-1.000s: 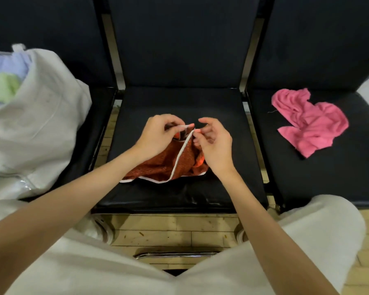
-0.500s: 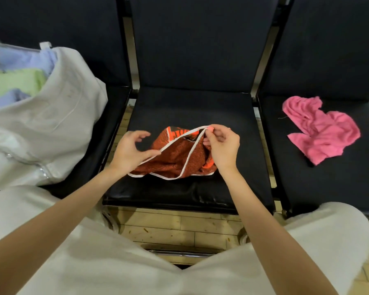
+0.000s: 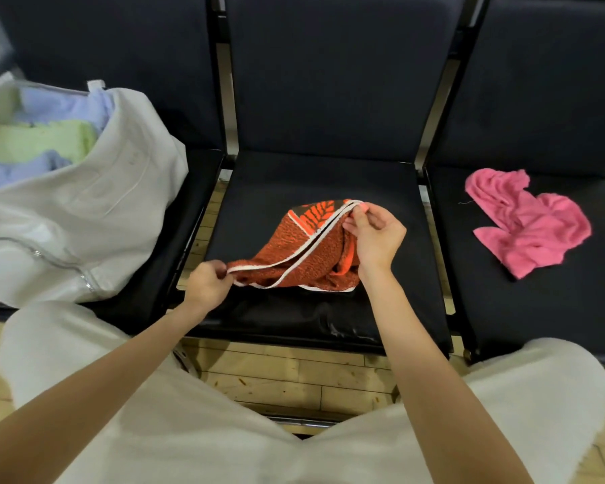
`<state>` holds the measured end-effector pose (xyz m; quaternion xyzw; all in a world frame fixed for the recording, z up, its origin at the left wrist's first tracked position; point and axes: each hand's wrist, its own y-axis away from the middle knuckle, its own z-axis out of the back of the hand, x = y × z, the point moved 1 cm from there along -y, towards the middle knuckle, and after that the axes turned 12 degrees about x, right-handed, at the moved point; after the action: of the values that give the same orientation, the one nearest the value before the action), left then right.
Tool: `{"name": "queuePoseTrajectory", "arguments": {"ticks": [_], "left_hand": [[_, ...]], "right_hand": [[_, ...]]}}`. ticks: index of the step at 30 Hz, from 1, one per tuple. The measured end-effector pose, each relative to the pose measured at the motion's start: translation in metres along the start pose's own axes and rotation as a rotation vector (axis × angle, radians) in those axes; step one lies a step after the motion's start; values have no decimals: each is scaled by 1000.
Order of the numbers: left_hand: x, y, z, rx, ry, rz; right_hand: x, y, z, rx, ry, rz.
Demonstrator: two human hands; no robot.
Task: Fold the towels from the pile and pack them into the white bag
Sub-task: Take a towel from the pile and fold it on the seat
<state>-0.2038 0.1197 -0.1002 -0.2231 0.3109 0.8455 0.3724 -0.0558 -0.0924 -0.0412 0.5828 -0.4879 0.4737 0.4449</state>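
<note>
Your left hand point(image 3: 208, 286) pinches 1 white-trimmed corner of the rust-orange patterned terry towel point(image 3: 306, 255), fingers and thumb closed together on the hem. Your right hand point(image 3: 376, 235) pinches the hem at the far corner, fingertips point(image 3: 358, 208) clamped on 2 trim edges stacked together. The towel hangs slack between the 2 grips, its bulk bunched on the black padded middle chair seat point(image 3: 266, 190) just below your right fingers.

Risks from here, as I judge them:

1. The stacked edges under your right fingers could slide apart if you pull the cloth taut too fast; the fold would then come out skewed.
2. The bunched cloth beneath your right hand may trap a crease, since it is crumpled rather than spread.
3. Your left grip sits near the front of the seat, so a slipped corner could drop towards the wooden plank floor point(image 3: 294, 372).

The white zippered fabric bag point(image 3: 95, 218) lies well to the left of your left fingers, its mouth open with 3 folded pastel blue and green towels point(image 3: 39, 141) visible inside. Its soft wall sags, so a loosely folded towel could unfold going in. A crumpled pink terry towel point(image 3: 531, 223) waits on the seat well to the right of your right fingers.
</note>
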Motion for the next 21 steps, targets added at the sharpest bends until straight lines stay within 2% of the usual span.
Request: {"name": "queuePoseTrajectory", "arguments": {"ticks": [3, 6, 11, 13, 16, 18, 21], "left_hand": [[-13, -10, 9, -195, 210, 14], [-21, -22, 24, -245, 461, 60], [-22, -29, 33, -203, 503, 106], [-24, -30, 31, -160, 558, 220], [-35, -30, 26, -3, 738, 389], [-49, -36, 37, -38, 772, 358], [-88, -45, 76, -232, 725, 157]], "right_hand": [[10, -1, 2, -6, -32, 28], [24, -5, 8, -35, -39, 80], [44, -13, 17, -25, 69, 196], [43, -15, 20, -46, 95, 203], [39, -16, 26, -91, 110, 178], [41, -15, 31, -116, 136, 183], [54, -16, 38, -166, 130, 201]]}}
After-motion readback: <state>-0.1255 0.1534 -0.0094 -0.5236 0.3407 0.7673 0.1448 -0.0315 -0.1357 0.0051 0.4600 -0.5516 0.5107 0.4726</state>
